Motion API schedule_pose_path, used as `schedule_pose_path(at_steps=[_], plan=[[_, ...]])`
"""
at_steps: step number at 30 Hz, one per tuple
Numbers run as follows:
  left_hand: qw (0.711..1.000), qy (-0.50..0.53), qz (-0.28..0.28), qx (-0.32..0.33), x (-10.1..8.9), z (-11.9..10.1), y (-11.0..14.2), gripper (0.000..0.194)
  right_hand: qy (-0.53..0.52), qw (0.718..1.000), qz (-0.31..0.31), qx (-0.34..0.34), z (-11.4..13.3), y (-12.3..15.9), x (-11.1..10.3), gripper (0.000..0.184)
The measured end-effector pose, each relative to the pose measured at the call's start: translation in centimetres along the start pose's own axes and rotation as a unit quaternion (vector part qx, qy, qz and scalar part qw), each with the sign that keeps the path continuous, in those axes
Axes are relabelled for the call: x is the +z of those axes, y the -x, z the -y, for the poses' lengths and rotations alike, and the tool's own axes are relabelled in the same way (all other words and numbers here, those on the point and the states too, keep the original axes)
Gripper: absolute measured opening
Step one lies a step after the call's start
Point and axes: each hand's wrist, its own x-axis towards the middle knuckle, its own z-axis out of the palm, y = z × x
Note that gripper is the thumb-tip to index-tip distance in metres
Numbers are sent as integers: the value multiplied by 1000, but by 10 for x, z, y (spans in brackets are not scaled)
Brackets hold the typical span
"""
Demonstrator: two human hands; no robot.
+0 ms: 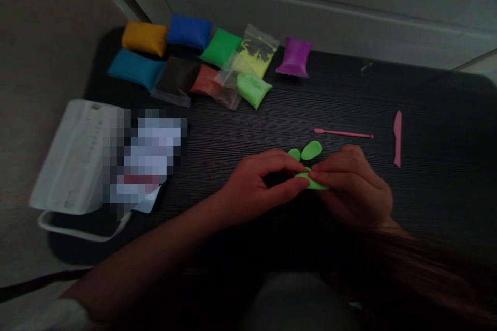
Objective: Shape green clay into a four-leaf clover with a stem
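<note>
Both hands meet over a flattened piece of light green modelling clay (317, 184) near the front of the dark table. My left hand (260, 181) pinches its left end between thumb and fingers. Closed on its right side is my right hand (355, 186), whose fingertips press the clay from above and hide part of it. Just beyond the fingers lie two more light green clay shapes on the tabletop: a larger flat oval (311, 150) and a smaller rounded one (294, 155), partly covered by my left fingers.
A pink stick tool (344, 134) and a pink plastic knife (397, 138) lie beyond my right hand. Several coloured clay packets, including a purple one (295, 57) and a blue one (189, 31), line the back. At left sit a white pouch (73, 160) and a blurred-out rectangular object (149, 160).
</note>
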Motion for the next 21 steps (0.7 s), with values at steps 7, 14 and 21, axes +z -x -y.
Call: schedule_pose_path(at_steps=[7, 14, 21], plan=[[1000, -17, 8, 6, 1, -1, -1, 18, 16, 999, 45, 1, -1, -1, -1, 18], [999, -29, 2, 13, 1, 0, 0, 18, 30, 999, 30, 7, 1, 0, 1, 17], [999, -26, -21, 12, 0, 0, 1, 18, 59, 998, 29, 0, -3, 3, -1, 24]])
